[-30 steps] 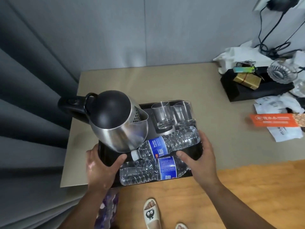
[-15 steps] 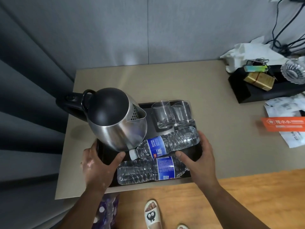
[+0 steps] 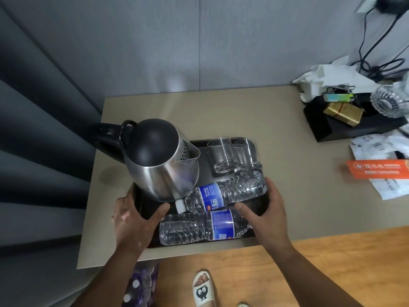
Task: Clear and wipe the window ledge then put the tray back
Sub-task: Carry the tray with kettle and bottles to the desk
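Item: tray [image 3: 145,208], black, near the front left corner of the ledge [image 3: 243,114]. Our left hand [image 3: 132,222] and right hand [image 3: 270,213] grip its side rims, thumbs hooked over. We judge it heavy and kettle [image 3: 163,165]-topped, with fragile glasses [image 3: 221,155] and rolling bottles [image 3: 223,193]. Keep it level, holding both rims.

Black rectangular tray [image 3: 143,204] lies level at the beige ledge's [image 3: 221,114] front-left.
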